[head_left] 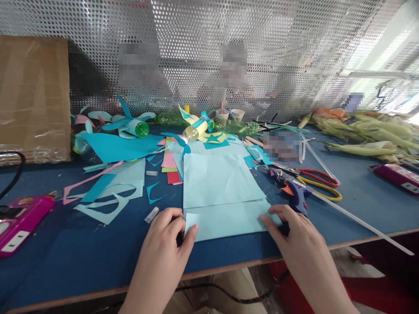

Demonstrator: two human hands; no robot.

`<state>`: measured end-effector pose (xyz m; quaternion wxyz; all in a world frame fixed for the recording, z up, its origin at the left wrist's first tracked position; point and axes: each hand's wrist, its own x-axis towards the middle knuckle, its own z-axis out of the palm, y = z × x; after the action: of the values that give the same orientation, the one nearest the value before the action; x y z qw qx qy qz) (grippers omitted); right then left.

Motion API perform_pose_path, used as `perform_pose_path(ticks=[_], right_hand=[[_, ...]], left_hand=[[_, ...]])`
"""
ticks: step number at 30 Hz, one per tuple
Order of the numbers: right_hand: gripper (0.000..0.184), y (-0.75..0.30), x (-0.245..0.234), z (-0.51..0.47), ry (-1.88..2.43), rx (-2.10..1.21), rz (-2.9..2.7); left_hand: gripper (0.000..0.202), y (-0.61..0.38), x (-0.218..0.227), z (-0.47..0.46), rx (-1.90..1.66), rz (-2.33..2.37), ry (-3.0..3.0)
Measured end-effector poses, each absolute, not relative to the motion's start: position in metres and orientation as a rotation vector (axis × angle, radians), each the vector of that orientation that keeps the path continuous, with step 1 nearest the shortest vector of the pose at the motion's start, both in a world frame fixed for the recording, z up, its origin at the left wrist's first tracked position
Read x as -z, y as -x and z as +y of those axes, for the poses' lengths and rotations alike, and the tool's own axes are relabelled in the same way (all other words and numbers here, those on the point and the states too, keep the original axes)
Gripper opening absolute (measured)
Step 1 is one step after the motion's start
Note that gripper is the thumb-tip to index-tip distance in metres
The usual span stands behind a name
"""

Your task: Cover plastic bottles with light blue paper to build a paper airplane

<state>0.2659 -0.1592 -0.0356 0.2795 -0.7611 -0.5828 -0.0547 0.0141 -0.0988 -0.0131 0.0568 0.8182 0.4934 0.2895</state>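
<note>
Left hand [168,233] and right hand [294,233] seemingly pinch the fold of the light-blue paper [222,187], lower centre; uneven pressure could skew it.

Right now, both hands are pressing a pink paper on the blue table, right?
No, the paper is light blue, not pink. The head view shows the left hand and right hand pressing it on the blue table.

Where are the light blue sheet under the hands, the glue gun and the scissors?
light blue sheet [225,220], head view, on its lower part between the two hands.
glue gun [297,192], head view, on the blue body by the orange trigger.
scissors [294,171], head view, where the red and yellow handles meet.
</note>
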Motion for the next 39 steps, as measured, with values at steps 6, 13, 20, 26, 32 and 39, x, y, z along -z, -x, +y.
perform_pose_path(ticks=[6, 13, 20, 26, 32, 39], right_hand=[[0.032, -0.264, 0.036, -0.159, 2.035, 0.135, -1.562], [0.030, -0.265, 0.038, -0.159, 2.012, 0.135, -1.580], [0.026, -0.265, 0.038, -0.161, 1.998, 0.135, -1.572], [0.026, -0.265, 0.039, -0.162, 1.978, 0.117, -1.568], [0.027, -0.263, 0.040, -0.161, 1.941, 0.125, -1.561], [0.020, -0.276, 0.049, -0.159, 1.896, 0.152, -1.694]], left_hand=[[0.034, -0.013, 0.014, -0.099, -0.881, 1.478, -2.514], [0.034, -0.015, 0.015, -0.099, -0.904, 1.475, -2.535], [0.035, -0.014, 0.015, -0.099, -0.904, 1.461, -2.542], [0.035, -0.014, 0.017, -0.099, -0.911, 1.485, -2.524], [0.035, -0.014, 0.016, -0.099, -0.892, 1.475, -2.609], [0.015, -0.017, 0.010, -0.107, -0.904, 1.444, -2.839]])
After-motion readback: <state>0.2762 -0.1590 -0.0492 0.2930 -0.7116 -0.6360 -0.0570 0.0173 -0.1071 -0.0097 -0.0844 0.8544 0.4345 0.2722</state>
